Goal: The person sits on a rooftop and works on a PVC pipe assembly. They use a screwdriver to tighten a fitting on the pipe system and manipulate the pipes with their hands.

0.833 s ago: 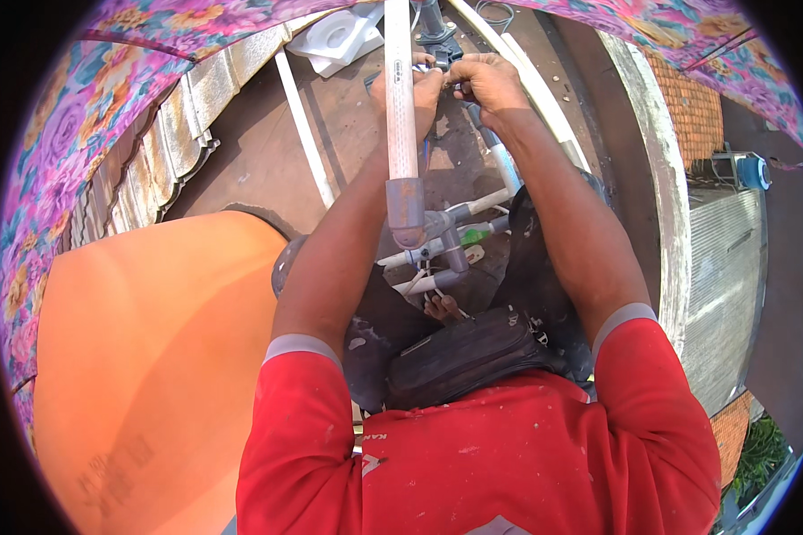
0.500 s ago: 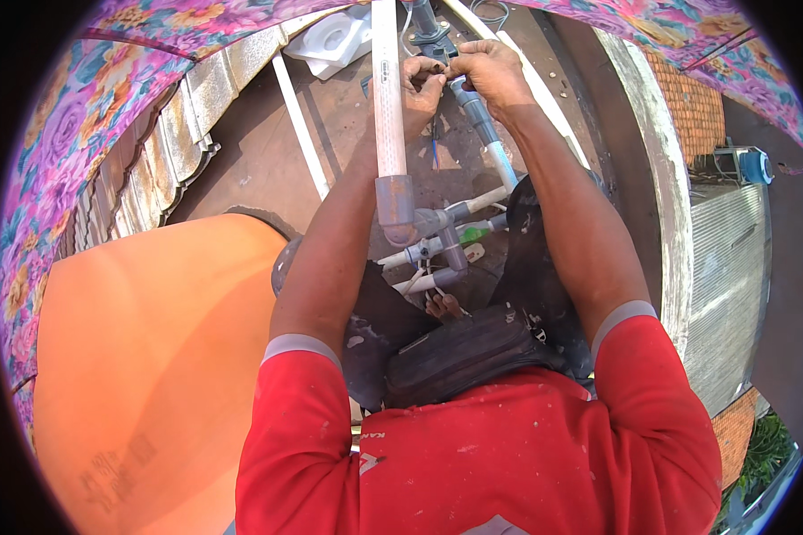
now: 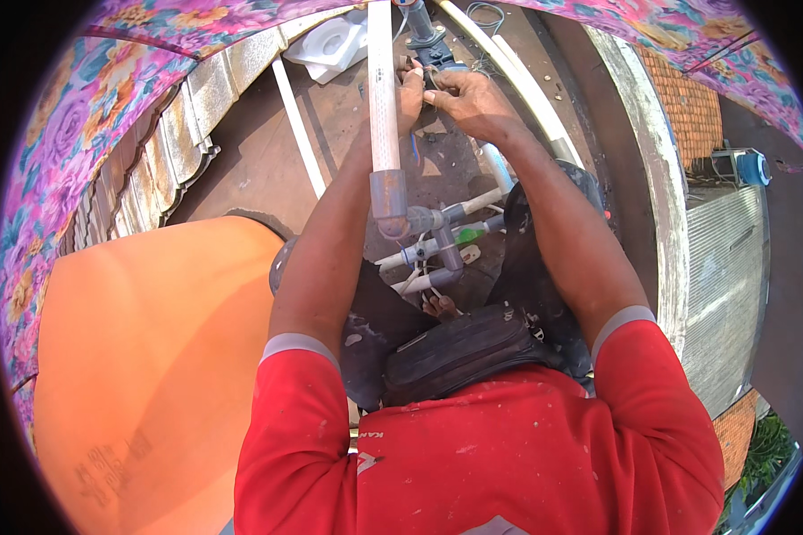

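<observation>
Left of the straight, round white pipe [image 3: 384,107] we see a smooth, bulging orange surface [image 3: 152,339], then ridged, weathered roofing sheets [image 3: 174,120], then an angular white moulded block [image 3: 335,45]. The right hand [image 3: 475,102] is right of the pipe, the left hand [image 3: 409,98] partly behind it; the fingers are drawn narrow, tips close together, and we cannot tell what, if anything, they pinch. Just beyond the fingertips, right of the pipe, lies the dark grey fitting [image 3: 434,53]. We count one orange surface, one block, two hands, one fitting
</observation>
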Motion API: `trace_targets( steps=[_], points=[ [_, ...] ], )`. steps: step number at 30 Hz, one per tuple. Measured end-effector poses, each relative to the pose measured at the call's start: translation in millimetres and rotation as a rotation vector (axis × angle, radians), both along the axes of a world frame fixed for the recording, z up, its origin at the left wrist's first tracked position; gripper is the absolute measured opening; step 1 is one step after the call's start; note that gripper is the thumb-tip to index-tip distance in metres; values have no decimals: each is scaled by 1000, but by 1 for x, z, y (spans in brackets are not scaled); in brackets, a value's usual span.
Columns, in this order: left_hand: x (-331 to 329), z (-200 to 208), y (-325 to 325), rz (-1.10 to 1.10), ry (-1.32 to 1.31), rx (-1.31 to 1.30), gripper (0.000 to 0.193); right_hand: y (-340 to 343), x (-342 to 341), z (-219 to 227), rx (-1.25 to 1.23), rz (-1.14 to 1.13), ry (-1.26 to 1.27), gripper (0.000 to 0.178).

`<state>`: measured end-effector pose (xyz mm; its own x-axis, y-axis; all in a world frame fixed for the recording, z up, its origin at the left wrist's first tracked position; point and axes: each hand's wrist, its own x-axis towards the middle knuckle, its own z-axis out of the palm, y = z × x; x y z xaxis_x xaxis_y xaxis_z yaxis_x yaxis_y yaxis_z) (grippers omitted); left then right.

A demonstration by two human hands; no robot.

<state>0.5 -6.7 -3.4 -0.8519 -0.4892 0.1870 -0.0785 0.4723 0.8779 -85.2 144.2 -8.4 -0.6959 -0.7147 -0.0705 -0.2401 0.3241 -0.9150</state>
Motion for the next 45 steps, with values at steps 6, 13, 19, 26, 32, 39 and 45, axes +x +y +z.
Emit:
trace_targets(
  steps=[6, 13, 19, 26, 32, 39, 45],
  points=[
    [0, -9, -20, -19, -8, -41, 25, 16, -11, 5, -230, 270, -90, 28],
    [-4, -7, -19, -247, -53, 333, 26, 7, -17, 6, -547, -119, -693, 36],
    [-2, -16, -24, -151, 0, 35, 28, 1, -22, 6, -508, -100, -808, 32],
    [2, -6, -5, -32, 60, -109, 19, -3, -11, 1, -220, -38, -440, 12],
    [3, -7, -1, 3, 83, 4, 15, 1, -19, -13, -144, 54, -210, 24],
    [1, -2, -2, 38, 33, -163, 14, 12, -25, -10, -452, 51, -674, 26],
    [4, 8, 7, -81, 93, -238, 17, 6, -27, 3, -625, -132, -1011, 31]
  ],
)
